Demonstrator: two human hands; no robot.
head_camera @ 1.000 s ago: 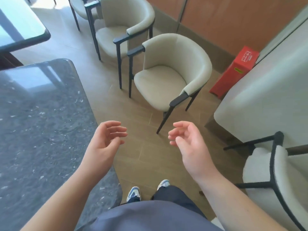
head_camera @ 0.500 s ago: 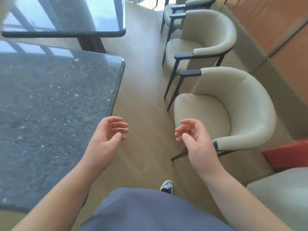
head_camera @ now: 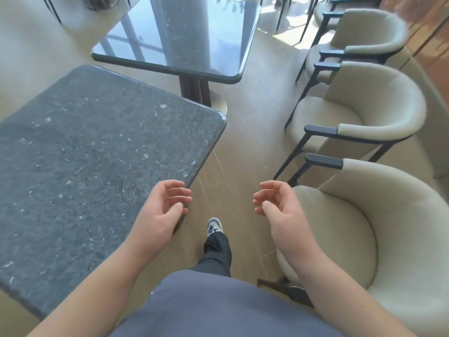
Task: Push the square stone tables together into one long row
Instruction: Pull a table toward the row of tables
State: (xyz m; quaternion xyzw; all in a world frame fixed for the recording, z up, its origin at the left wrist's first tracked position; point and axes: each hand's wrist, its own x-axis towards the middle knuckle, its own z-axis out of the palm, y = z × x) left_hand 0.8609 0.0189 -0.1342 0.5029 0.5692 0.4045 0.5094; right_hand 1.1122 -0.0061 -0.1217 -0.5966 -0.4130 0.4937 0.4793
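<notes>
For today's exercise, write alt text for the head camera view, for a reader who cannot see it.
A person's left hand and right hand hang loosely curled and empty over a wooden floor. A near stone table lies at left, a far stone table stands apart beyond it, and cream armchairs line the right.

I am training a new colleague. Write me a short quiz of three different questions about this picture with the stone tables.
1. True or false: the near table and the far table already touch edge to edge.
2. What does the left hand hold?
A. a table edge
B. a chair arm
C. nothing
3. Fill in: the cream chairs stand on the person's ____ side.

Key
1. False: floor and the far table's pedestal show between them.
2. C. Like the right hand, its fingers are loosely curled and empty.
3. Right.
</notes>
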